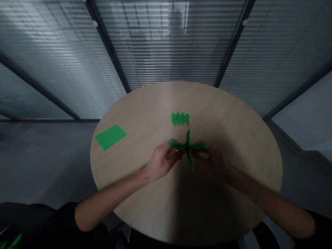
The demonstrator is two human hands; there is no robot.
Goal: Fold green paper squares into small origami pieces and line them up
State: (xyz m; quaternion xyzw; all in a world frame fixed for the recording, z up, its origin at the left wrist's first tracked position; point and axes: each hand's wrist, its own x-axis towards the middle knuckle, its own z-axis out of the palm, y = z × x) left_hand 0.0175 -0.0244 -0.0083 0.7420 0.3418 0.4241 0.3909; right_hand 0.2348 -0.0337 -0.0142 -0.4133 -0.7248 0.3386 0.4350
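- Your left hand [161, 162] is closed in a pinch, thumb and fingers gripping the left arm of the star [188, 146].
- Your right hand [215, 159], darker in shadow, is likewise closed on the star's right arm; its fingertips are partly hidden.
- You have the star, green with four narrow points, between your hands, over the middle of the round counter [145, 117]; one point aims far, one near, one left, one right.
- Just beyond the star, on the far part of the counter, you have the green strip [180, 119], its far and near edges toothed.
- To your left, near the counter's edge, the green sheet [111, 137] lies flat at a slant, well apart from your left hand.
- A broad shadow [202, 207] falls on the near part of the counter, below your right hand.
- Past the far edge you face blinds [168, 58] between dark frames [109, 48].
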